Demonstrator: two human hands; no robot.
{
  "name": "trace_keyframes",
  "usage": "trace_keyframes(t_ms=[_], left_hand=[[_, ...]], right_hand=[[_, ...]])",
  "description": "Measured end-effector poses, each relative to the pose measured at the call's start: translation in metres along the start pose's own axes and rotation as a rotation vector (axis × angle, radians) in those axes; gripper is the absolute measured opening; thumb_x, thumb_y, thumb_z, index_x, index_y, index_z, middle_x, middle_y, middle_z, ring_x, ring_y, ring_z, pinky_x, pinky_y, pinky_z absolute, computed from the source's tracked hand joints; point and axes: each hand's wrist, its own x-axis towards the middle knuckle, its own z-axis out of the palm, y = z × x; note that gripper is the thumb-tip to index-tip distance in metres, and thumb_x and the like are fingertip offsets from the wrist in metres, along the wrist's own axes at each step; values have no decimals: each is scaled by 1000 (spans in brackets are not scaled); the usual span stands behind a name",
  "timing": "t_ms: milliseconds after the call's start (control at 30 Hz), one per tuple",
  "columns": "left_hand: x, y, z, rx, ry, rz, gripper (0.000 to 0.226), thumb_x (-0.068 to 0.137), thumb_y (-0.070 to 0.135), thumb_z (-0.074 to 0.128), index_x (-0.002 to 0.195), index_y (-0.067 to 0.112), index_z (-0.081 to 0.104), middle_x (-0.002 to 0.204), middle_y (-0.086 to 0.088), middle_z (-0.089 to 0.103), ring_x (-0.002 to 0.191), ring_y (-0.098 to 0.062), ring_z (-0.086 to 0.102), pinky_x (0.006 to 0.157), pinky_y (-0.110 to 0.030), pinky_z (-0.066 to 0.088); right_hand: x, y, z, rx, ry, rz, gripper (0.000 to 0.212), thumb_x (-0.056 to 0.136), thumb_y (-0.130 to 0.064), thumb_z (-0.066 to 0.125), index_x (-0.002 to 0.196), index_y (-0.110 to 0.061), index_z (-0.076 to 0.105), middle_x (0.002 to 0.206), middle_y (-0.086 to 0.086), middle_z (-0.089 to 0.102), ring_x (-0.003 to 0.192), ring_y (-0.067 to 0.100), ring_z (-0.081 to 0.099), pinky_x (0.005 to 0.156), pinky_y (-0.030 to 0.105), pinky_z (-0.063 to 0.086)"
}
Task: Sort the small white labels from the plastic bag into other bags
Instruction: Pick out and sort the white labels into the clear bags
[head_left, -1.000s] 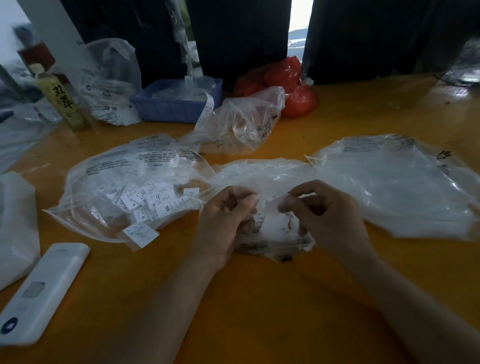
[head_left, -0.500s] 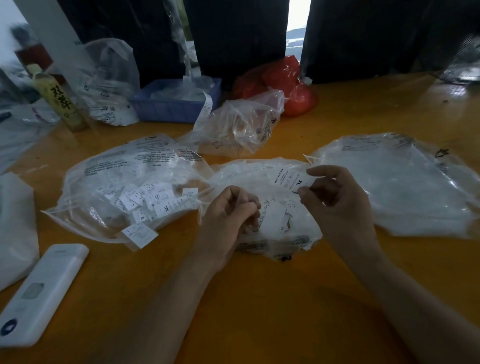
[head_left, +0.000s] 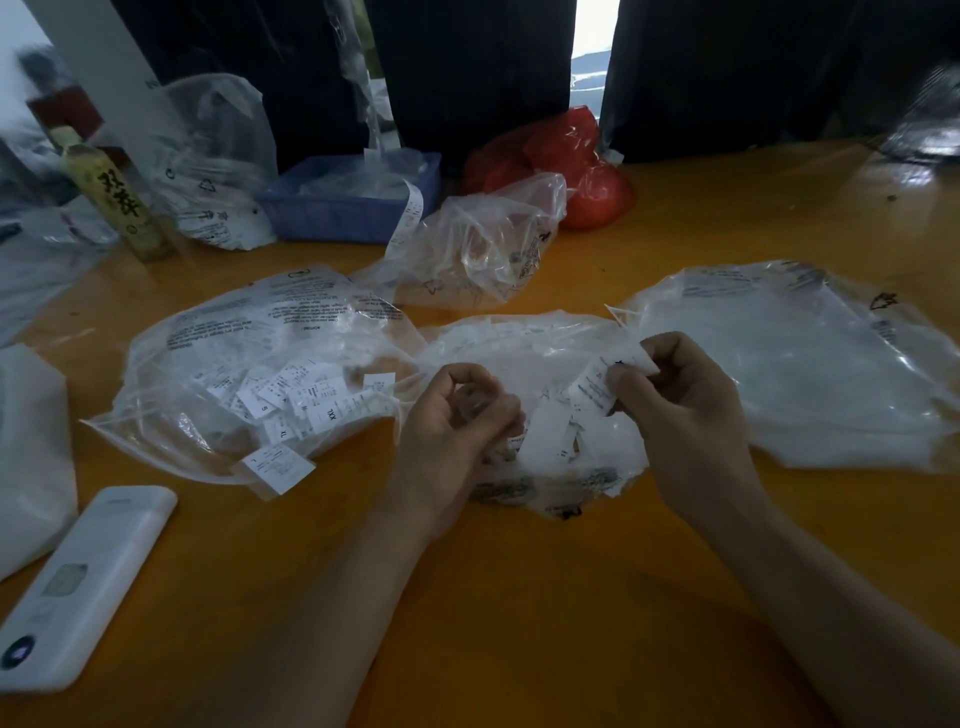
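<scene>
White label (head_left: 597, 387) pinched in the right hand (head_left: 685, 415) — left hand (head_left: 457, 415) curled over the middle bag (head_left: 519, 343), its hold unclear.

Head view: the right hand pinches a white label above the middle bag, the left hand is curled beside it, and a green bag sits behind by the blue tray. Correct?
Not quite. In the head view the bag behind, next to the blue tray, is red, not green. The right hand does pinch a white label above the middle bag, and the left hand is curled beside it.

Small white labels (head_left: 597, 392) lie in a crumpled clear plastic bag (head_left: 519, 343), others filling the left bag (head_left: 249, 332).
</scene>
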Motion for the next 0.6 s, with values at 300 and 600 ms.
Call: trace_keyframes(t_ms=[300,600], left_hand=[[-3,4,5,-51,6,-44,16,76,20,80,91,24,85,91,-6,80,82,-13,75,63,-24,60],[-2,5,6,-120,3,-39,17,78,8,78,91,16,84,103,-15,81,89,-22,80,64,-22,61]], right_hand=[[-2,-4,5,3,-34,-5,12,104,-19,57,104,-8,62,79,11,69,76,29,70,76,38,62],[-1,-2,6,-233,-20,-88,8,100,-21,65,106,-25,63,77,-3,72,72,11,71,66,22,56]])
